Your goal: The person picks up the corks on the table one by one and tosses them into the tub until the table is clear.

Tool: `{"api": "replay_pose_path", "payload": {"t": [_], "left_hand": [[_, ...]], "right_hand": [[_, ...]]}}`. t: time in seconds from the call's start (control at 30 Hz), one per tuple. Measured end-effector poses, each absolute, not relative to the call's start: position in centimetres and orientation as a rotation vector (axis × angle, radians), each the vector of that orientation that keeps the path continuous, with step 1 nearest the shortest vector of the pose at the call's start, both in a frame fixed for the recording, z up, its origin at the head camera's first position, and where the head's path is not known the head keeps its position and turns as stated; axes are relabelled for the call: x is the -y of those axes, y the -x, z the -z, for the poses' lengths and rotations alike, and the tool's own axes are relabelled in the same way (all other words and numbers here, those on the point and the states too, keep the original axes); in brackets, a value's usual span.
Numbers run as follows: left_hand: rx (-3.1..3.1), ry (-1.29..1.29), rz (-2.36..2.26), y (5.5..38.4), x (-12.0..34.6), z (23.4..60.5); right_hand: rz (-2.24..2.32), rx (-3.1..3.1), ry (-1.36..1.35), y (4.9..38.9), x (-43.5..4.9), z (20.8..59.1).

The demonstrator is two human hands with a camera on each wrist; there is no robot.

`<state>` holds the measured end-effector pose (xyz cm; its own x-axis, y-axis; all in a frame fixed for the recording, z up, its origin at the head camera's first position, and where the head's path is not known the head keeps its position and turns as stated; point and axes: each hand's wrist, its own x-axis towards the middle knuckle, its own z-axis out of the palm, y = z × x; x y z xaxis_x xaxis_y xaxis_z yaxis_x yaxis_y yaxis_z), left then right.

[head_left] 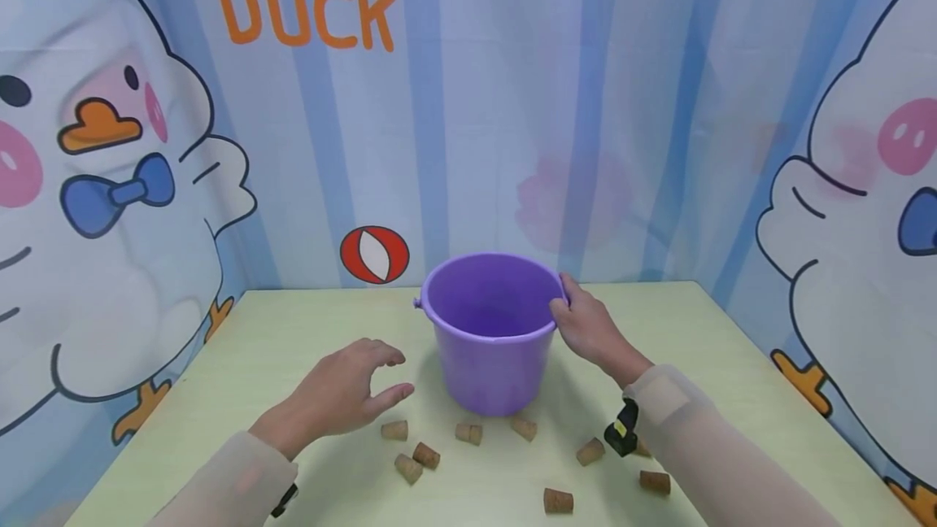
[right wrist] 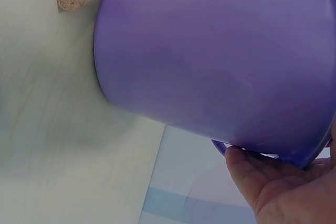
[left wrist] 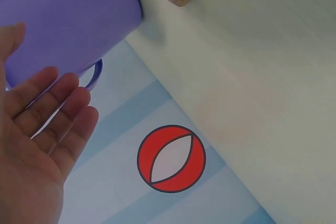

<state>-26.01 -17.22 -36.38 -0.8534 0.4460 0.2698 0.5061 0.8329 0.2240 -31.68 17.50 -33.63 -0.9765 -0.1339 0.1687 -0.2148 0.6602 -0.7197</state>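
Observation:
A purple bucket [head_left: 494, 372] stands upright near the back of the table, its mouth facing up. My right hand [head_left: 588, 328] grips its rim on the right side, thumb over the edge and fingers outside, close to the handle [right wrist: 219, 146] in the right wrist view. To the left of the bucket, my left hand [head_left: 344, 389] is held apart from it, fingers extended and thumb spread, with nothing in it. In the left wrist view that palm [left wrist: 31, 177] faces the camera. Below the left hand lies a cork [head_left: 394, 430], and another cork [head_left: 524, 427] sits by the bucket's base.
Several more corks lie scattered at the front, among them a dark cork [head_left: 559, 501] and one cork [head_left: 655, 482] beside the right sleeve. A striped curtain [head_left: 476, 104] with printed ducks rises behind the pale table [head_left: 307, 324].

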Motion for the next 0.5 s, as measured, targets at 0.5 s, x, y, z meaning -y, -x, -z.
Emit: {"api": "replay_pose_path", "payload": {"t": [0.5], "left_hand": [[2.93,0.778,0.506,26.3,18.1,38.3]], "right_hand": [[-1.23,2.753,-0.299,31.8,-17.6,33.8]]}}
